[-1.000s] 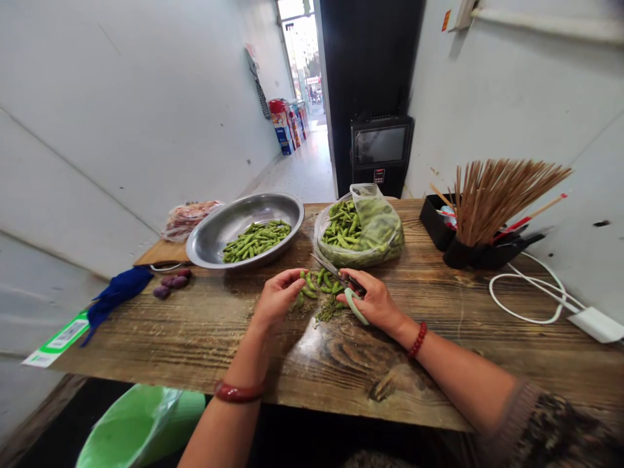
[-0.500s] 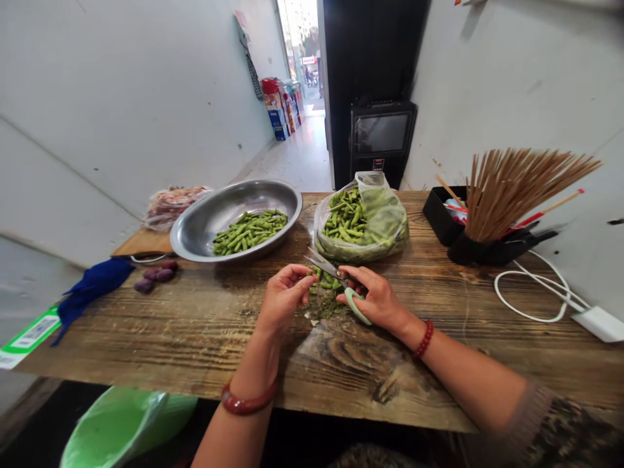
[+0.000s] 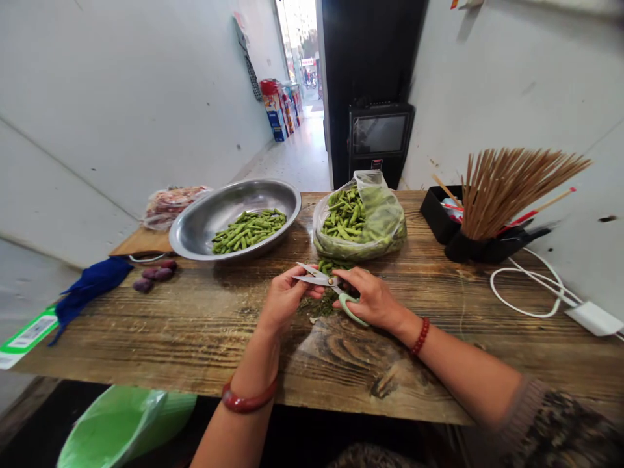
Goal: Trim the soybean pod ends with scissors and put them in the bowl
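My right hand grips scissors by their pale green handles, blades parted and pointing left. The blades lie across the fingertips of my left hand. Those fingers are pinched on an edamame pod, mostly hidden behind the blades and fingers. Just beyond the scissors, a few loose pods lie on the wooden table, with green trimmings below my hands. Behind them stands a clear plastic bag full of edamame. To its left, a metal basin holds a heap of pods.
Purple-red round things, a blue cloth and a bagged bundle are on the left. Wooden skewers stand in a black holder at right, near a white cable. A green bin sits below the front edge.
The scissors have swung lower and left, their blades now over my left fingertips. My left hand has barely moved. The view has shifted slightly.
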Demonstrator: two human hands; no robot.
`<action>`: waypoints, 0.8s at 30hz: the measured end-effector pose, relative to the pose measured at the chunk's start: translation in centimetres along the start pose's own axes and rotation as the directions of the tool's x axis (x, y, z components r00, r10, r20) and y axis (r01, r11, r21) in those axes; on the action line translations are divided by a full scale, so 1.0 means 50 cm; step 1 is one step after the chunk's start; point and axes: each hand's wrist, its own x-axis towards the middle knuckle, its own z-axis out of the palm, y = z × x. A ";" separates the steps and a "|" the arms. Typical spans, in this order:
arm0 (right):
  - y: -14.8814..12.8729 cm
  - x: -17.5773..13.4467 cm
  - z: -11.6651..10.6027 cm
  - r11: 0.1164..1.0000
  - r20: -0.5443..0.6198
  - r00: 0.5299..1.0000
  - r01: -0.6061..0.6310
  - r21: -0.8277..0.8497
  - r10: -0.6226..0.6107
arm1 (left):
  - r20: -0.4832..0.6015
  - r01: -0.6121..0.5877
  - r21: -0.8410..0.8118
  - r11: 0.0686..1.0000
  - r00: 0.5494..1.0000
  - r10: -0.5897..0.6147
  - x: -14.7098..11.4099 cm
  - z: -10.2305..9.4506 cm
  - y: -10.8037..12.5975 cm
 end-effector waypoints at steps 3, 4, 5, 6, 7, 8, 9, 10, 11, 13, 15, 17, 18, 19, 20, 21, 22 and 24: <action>0.002 0.001 0.000 1.000 -0.003 1.000 0.006 0.002 -0.006 | -0.011 -0.013 0.020 1.000 1.000 0.013 -0.001 0.001 0.000; 0.004 0.001 0.000 1.000 -0.008 1.000 0.010 0.007 -0.010 | -0.014 -0.017 0.033 0.999 1.000 0.018 -0.001 0.002 0.001; 0.005 0.001 0.001 1.000 -0.013 1.000 0.013 0.011 -0.013 | -0.014 -0.020 0.047 0.999 1.000 0.021 -0.002 0.004 0.003; 0.006 0.001 0.001 1.000 -0.018 1.000 0.017 0.013 -0.017 | -0.011 -0.021 0.058 0.998 1.000 0.021 -0.003 0.006 0.005; 0.007 0.001 0.001 1.000 -0.022 1.000 0.021 0.015 -0.021 | -0.009 -0.019 0.068 0.998 1.000 0.020 -0.004 0.007 0.007; 0.007 0.001 0.001 1.000 -0.025 0.999 0.025 0.017 -0.025 | -0.010 -0.017 0.076 0.997 1.000 0.018 -0.006 0.009 0.009; 0.007 0.001 0.001 0.999 -0.026 0.999 0.030 0.020 -0.029 | -0.012 -0.017 0.084 0.996 1.000 0.018 -0.007 0.011 0.010; 0.007 0.001 0.001 0.999 -0.026 0.999 0.033 0.024 -0.032 | -0.012 -0.017 0.094 0.995 1.000 0.018 -0.007 0.012 0.011; 0.006 0.001 0.001 0.999 -0.027 0.999 0.035 0.028 -0.034 | -0.009 -0.016 0.109 0.994 1.000 0.017 -0.008 0.013 0.011; 0.005 0.002 -0.001 0.999 -0.022 0.999 0.036 0.031 -0.035 | 0.008 -0.014 0.138 0.990 1.000 0.013 -0.009 0.014 0.010; 0.004 0.002 -0.002 0.999 -0.014 0.999 0.038 0.030 -0.037 | 0.020 -0.013 0.155 0.988 1.000 0.009 -0.009 0.015 0.008; 0.003 0.003 -0.003 0.999 -0.002 0.999 0.042 0.032 -0.042 | 0.018 -0.010 0.164 0.986 1.000 0.007 -0.009 0.016 0.007; 0.003 0.003 -0.003 0.998 0.001 0.999 0.046 0.033 -0.046 | 0.014 -0.009 0.169 0.986 1.000 0.007 -0.008 0.016 0.006; 0.003 0.004 -0.003 0.998 0.002 0.999 0.051 0.034 -0.051 | 0.009 -0.010 0.172 0.985 1.000 0.008 -0.008 0.015 0.006; 0.004 0.004 -0.004 0.998 0.002 0.998 0.056 0.035 -0.056 | 0.002 -0.013 0.173 0.985 1.000 0.012 -0.007 0.015 0.005; 0.004 0.004 -0.004 0.997 0.001 0.998 0.062 0.035 -0.062 | -0.006 -0.019 0.170 0.985 1.000 0.020 -0.006 0.015 0.004; 0.004 0.004 -0.004 0.997 0.001 0.998 0.067 0.035 -0.067 | -0.016 -0.028 0.163 0.986 0.999 0.031 -0.005 0.015 0.003; 0.004 0.004 -0.004 0.997 0.004 0.997 0.072 0.034 -0.072 | -0.030 -0.044 0.152 0.987 0.998 0.050 -0.004 0.014 0.001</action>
